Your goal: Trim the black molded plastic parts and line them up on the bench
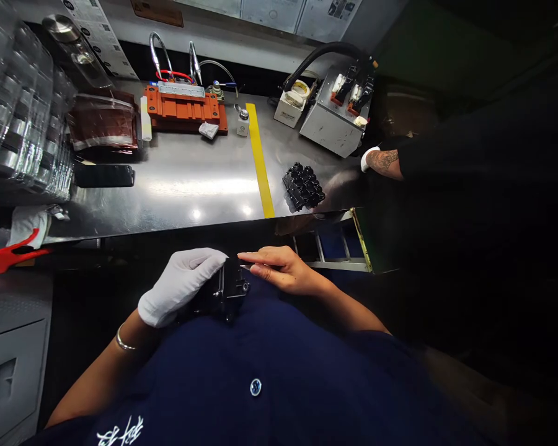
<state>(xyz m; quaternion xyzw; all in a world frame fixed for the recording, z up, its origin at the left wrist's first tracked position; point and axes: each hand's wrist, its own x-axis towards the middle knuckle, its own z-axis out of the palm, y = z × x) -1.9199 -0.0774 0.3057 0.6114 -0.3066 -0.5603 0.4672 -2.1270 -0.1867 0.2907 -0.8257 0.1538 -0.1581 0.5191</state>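
— So, what are the hands doing?

— The left hand (179, 285), in a white glove, has its grip closed around a small black part (230, 288) held low in front of the body, below the near edge of the desk (190, 186). The bare right hand (279, 269) sits at the part's 3 o'clock, fingers stretched flat and loosely open, fingertips touching its top edge.

— And on the desk?

— At 12 o'clock from the part, far back, an orange fixture (186, 108). A yellow tape stripe (259, 155) runs across the steel at 1 o'clock, with a cluster of black parts (303, 186) just right of it. A dark phone (103, 175) lies at 10 o'clock, near clear plastic trays (23, 111).

— Anyone else?

— Another person's tattooed forearm (384, 162) rests at 2 o'clock, beside a grey metal box (335, 121).
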